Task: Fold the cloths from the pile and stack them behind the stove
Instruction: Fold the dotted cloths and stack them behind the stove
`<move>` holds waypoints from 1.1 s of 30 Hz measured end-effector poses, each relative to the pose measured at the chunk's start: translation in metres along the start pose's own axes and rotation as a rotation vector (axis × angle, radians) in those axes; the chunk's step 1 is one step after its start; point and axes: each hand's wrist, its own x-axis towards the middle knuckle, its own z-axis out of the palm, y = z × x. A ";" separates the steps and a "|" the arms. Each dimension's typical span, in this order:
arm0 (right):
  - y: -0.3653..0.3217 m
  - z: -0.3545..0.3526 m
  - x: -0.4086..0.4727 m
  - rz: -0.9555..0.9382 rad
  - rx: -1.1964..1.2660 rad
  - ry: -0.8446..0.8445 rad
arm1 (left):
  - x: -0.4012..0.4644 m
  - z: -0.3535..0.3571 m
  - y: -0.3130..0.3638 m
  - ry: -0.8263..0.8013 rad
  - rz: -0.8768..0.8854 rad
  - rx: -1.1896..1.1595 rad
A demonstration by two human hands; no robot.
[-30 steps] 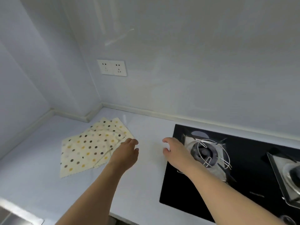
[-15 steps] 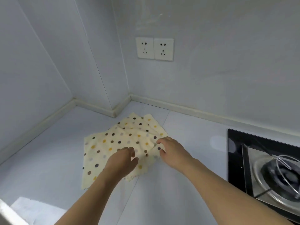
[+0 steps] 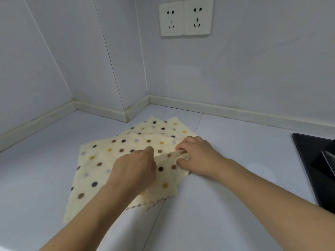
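A pile of cream cloths with coloured dots (image 3: 101,169) lies flat on the white counter (image 3: 226,151) near the wall corner. My right hand (image 3: 196,156) pinches the right edge of the top cloth and bunches it up off the pile. My left hand (image 3: 135,171) rests on the middle of the same cloth with its fingers curled down into the fabric; whether they grip it is hidden. The black stove (image 3: 315,160) shows only as a corner at the right edge.
A double wall socket (image 3: 185,17) sits on the back wall above the pile. A boxed-in column (image 3: 117,73) juts out at the corner behind the cloths. A low white upstand (image 3: 235,109) runs along the walls.
The view has swung left and closer, from the stove to the cloth pile. Both hands moved onto the pile, and my right hand has taken hold of the top cloth's edge.
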 end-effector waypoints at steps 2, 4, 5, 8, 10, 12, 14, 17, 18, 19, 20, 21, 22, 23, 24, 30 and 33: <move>-0.003 0.000 0.006 0.002 0.012 0.081 | 0.004 -0.007 -0.009 0.133 -0.026 -0.080; -0.008 -0.006 0.009 0.013 0.031 0.199 | 0.005 -0.018 -0.016 0.286 -0.012 -0.097; -0.013 -0.012 0.007 0.018 0.036 0.257 | 0.004 -0.024 -0.019 0.352 -0.006 -0.097; -0.030 -0.039 -0.012 0.013 0.091 0.430 | -0.007 -0.050 -0.023 0.469 0.015 -0.061; -0.046 -0.062 -0.041 -0.012 0.110 0.515 | -0.026 -0.074 -0.024 0.520 0.041 -0.077; -0.064 -0.089 -0.079 -0.024 0.112 0.564 | -0.053 -0.103 -0.021 0.523 0.081 -0.153; -0.079 -0.118 -0.122 -0.011 0.116 0.595 | -0.083 -0.134 -0.017 0.448 0.124 -0.257; -0.097 -0.155 -0.191 0.027 0.135 0.626 | -0.135 -0.173 -0.007 0.371 0.197 -0.352; -0.102 -0.165 -0.212 0.037 0.131 0.634 | -0.150 -0.183 -0.004 0.365 0.218 -0.356; -0.106 -0.172 -0.232 0.048 0.116 0.636 | -0.163 -0.190 -0.002 0.357 0.242 -0.346; -0.111 -0.178 -0.250 0.058 0.098 0.630 | -0.174 -0.195 0.000 0.342 0.266 -0.331; -0.114 -0.181 -0.265 0.066 0.080 0.622 | -0.182 -0.198 0.002 0.320 0.292 -0.318; -0.116 -0.183 -0.277 0.076 0.067 0.615 | -0.187 -0.199 0.004 0.290 0.321 -0.302; -0.117 -0.184 -0.287 0.089 0.050 0.611 | -0.191 -0.200 0.007 0.265 0.355 -0.282; -0.116 -0.183 -0.295 0.108 0.023 0.606 | -0.193 -0.199 0.010 0.244 0.385 -0.263; -0.090 -0.173 -0.296 0.222 -0.122 0.544 | -0.174 -0.177 0.028 0.219 0.406 -0.267; -0.070 -0.165 -0.273 0.265 -0.163 0.505 | -0.146 -0.153 0.030 0.215 0.335 -0.286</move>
